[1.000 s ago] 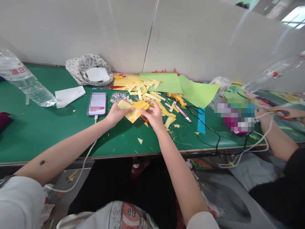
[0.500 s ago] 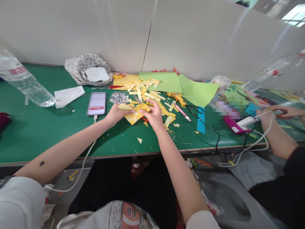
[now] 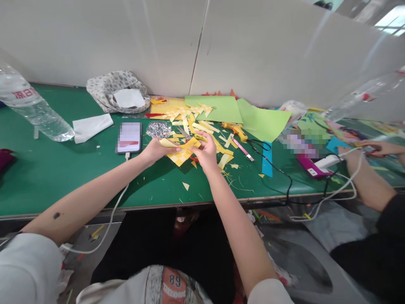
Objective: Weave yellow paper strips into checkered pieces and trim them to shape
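Note:
Between my two hands is a folded yellow piece of woven paper [image 3: 179, 158], checkered in two shades and held just above the table. My left hand [image 3: 155, 151] pinches its left side, where a pale flap curls up. My right hand [image 3: 207, 153] grips the right edge between thumb and fingers. Behind and below the paper lie scissors [image 3: 183, 132], their red handles partly hidden by it and my right hand. Cut yellow paper strips [image 3: 205, 127] are scattered just beyond. Farther back is a woven yellow-and-white zigzag piece [image 3: 190, 112] with a red end.
A phone [image 3: 129, 138] on a white cable and a dish of small beads [image 3: 159, 129] sit left. Rightward are a yellow glue gun [image 3: 236, 131], a pink cutter [image 3: 243, 149], a blue strip [image 3: 267, 161] and black cord. A large bottle [image 3: 34, 103] leans left; a co-worker's hand [image 3: 351, 158] is far right.
The woven paper has tilted a little in my hands, and its upper flap has folded lower. More of the scissors shows behind it. Both hands keep their hold.

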`<state>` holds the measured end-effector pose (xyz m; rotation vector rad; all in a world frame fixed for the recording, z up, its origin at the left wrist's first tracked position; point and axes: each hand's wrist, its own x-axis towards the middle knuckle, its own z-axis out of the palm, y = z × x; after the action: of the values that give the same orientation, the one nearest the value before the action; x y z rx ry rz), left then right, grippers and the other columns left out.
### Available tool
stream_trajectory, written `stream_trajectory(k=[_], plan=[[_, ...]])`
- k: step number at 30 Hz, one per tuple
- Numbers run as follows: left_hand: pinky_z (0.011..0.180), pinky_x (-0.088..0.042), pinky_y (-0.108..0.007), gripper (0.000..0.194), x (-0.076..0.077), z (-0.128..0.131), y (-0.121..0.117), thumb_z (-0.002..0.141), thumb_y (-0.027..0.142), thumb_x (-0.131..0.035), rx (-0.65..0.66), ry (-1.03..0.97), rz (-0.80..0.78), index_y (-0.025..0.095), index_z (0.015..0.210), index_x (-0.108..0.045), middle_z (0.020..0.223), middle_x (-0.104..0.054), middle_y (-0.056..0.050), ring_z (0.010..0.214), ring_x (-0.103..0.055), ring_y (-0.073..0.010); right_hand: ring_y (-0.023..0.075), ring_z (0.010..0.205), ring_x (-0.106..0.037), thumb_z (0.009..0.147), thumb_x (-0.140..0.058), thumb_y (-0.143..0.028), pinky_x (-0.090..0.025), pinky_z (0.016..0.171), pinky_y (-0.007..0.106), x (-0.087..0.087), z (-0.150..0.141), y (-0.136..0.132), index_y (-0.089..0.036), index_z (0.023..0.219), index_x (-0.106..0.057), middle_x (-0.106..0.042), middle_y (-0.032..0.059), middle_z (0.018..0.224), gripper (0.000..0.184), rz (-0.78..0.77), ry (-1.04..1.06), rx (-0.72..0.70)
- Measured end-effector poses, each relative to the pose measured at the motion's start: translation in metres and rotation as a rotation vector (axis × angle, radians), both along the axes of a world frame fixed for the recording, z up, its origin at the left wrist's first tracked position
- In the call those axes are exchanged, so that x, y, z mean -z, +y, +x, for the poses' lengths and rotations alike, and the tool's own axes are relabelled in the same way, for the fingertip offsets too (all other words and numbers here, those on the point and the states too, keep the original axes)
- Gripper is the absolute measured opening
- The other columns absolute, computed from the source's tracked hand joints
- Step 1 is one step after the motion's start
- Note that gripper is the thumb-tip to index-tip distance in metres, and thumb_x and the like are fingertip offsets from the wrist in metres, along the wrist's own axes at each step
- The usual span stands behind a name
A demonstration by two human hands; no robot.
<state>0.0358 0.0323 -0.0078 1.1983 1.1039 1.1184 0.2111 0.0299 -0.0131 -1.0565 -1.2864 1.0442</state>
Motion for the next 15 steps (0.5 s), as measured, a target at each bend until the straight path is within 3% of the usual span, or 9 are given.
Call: stream_trajectory(k=[6,11,15], plan=[[0.07,-0.055,-0.034,0.026,0.0005,0.0,0.0003,0.049,0.015,-0.082,-0.011,-0.012,-0.009,0.012,0.072,-0.071,0.076,-0.072,-0.009,0.074,-0.068,-0.0219,0.0242,0.085,-0.067,0.059,-0.074,-0.042,-0.052,0.082,0.045,-0.0014,-0.0008,-0.0005,-0.026,0.111,-0.048,-0.069,0.0026,0.089,0.061,0.003,0.003,0.023],[0.07,-0.055,-0.033,0.029,0.0012,-0.0007,0.0001,0.051,0.022,-0.082,-0.029,-0.004,0.015,0.013,0.077,-0.072,0.08,-0.072,-0.009,0.074,-0.067,-0.0211,0.0232,0.08,-0.067,0.058,-0.076,-0.039,-0.054,0.079,0.044,0.0002,-0.0007,-0.0006,-0.027,0.109,-0.049,-0.068,0.001,0.084,0.059,-0.009,0.022,-0.055],[0.062,-0.055,-0.032,0.032,0.0015,0.0,0.0007,0.051,0.023,-0.082,-0.007,0.012,0.026,0.011,0.079,-0.072,0.076,-0.072,-0.01,0.068,-0.066,-0.0216,0.0223,0.076,-0.067,0.059,-0.075,-0.042,-0.054,0.076,0.043,-0.0017,-0.0009,-0.0021,-0.027,0.107,-0.049,-0.068,-0.0001,0.08,0.056,0.017,-0.004,0.018]])
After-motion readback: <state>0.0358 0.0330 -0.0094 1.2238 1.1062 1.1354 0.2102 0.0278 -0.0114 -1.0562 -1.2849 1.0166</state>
